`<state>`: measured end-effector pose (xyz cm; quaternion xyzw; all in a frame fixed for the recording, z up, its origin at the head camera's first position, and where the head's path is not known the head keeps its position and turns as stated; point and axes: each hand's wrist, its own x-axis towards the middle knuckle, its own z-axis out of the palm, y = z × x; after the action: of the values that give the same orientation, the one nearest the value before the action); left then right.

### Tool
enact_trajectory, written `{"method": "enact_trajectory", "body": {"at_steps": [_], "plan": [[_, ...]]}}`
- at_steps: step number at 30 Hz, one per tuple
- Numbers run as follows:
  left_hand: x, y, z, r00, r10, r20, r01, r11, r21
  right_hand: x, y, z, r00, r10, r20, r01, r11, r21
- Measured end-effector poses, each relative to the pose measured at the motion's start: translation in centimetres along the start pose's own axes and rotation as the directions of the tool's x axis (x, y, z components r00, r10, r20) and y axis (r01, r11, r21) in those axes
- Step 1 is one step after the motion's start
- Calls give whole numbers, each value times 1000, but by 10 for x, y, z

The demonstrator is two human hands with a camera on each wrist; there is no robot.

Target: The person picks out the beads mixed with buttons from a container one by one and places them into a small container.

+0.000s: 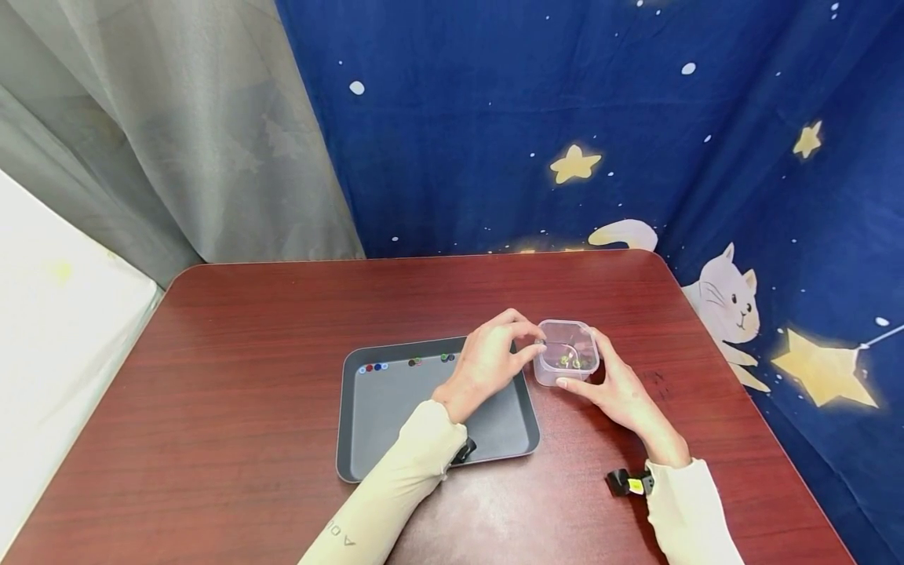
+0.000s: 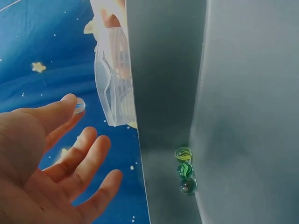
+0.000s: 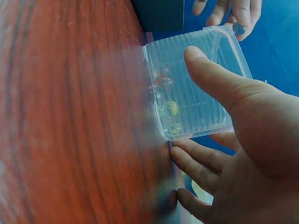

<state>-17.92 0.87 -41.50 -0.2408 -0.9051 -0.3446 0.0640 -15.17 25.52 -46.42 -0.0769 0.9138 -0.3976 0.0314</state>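
Grey tray (image 1: pixel 395 428) at left on tbl; marbles (image 1: pixel 373 367) in small grps along its far side. L hand (image 1: pixel 489 357) over tray's far R part, thumb + finger pinching clear/blue marble (image 2: pixel 81 106) at tub's L rim. Clear tub (image 1: pixel 551 374) on tbl just R of tray, few marbles inside. R hand (image 1: pixel 623 394) grips tub's R side, thumb near. Hands apart.
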Motion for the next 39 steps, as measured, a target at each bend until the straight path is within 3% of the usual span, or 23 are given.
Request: {"method": "enact_trajectory", "body": {"at_steps": [24,39], "plan": [[0,6,4,996,18,84,-23,998,58,-2,-3,-1,1000,4,10,-4,1000,6],[0,3,5,994,3,106,-6,999,32,0,-1,-1,1000,-13,4,13,1000,4]]}}
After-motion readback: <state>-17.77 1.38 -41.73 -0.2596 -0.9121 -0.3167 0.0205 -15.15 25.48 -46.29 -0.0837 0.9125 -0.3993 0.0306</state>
